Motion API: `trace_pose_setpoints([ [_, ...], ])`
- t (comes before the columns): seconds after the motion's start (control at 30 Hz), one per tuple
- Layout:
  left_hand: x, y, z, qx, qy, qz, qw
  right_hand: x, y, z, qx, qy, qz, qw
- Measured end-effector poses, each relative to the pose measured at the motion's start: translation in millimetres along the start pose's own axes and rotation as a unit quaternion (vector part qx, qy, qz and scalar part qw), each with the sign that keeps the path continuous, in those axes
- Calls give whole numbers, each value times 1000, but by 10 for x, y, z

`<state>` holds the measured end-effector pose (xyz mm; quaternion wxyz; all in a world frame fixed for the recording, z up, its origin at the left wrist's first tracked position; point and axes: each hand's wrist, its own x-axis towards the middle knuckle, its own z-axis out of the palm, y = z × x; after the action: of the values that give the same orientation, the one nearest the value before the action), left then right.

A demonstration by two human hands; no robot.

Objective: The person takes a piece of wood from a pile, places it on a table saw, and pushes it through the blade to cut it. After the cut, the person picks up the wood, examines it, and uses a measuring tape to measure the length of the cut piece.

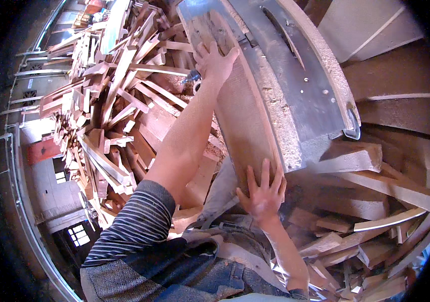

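Note:
A long brown wooden board [245, 113] lies lengthwise on a dusty metal machine table [305, 95], along its left side. My left hand [214, 63] rests on the board's farther part, fingers spread, arm stretched forward. My right hand [264, 194] lies spread on the board's near end, by its right corner. Neither hand's fingers are closed round anything. To the right of the board, a thin blade-like edge [284, 38] shows in a long dark slit in the metal top. Sawdust [278, 105] lies in a strip between the board and the bare metal.
A big heap of wood offcuts [119, 100] fills the left side. More blocks and strips [376, 196] are piled at the right and lower right. A small blue-and-black fitting [191, 77] sits beside the machine's left edge, near my left forearm. Large timbers [396, 75] stand at the far right.

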<state>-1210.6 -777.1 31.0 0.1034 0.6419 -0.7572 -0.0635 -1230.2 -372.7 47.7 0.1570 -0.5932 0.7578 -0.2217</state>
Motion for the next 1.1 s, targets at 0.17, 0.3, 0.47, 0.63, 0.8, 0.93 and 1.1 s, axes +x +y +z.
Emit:
trace_pose_setpoints([
  [0.17, 366, 34, 36, 18, -22, -2, 1000, 362, -56, 92, -12, -6, 13, 1000],
  [0.3, 794, -265, 150, -32, 19, 27, 999, 747, -183, 86, -30, 13, -2, 999],
  [0.47, 706, -1238, 282, -138, 142, 73, 977, 1185, -286, 209, -61, 34, -31, 997],
  [0.63, -1525, -1894, 413, -205, 145, -23, 968, 1733, -405, 279, -98, 64, -44, 992],
  [0.8, -3269, -2384, 600, -199, -108, -162, 961, 2347, -466, 471, -136, 107, -72, 982],
  [0.93, -3742, -2264, 870, -141, -162, -232, 949, 2862, -536, 649, -155, 127, -95, 975],
  [1.1, -3586, -2288, 1012, -152, -143, -215, 954, 3538, -536, 787, -183, 145, -116, 965],
])
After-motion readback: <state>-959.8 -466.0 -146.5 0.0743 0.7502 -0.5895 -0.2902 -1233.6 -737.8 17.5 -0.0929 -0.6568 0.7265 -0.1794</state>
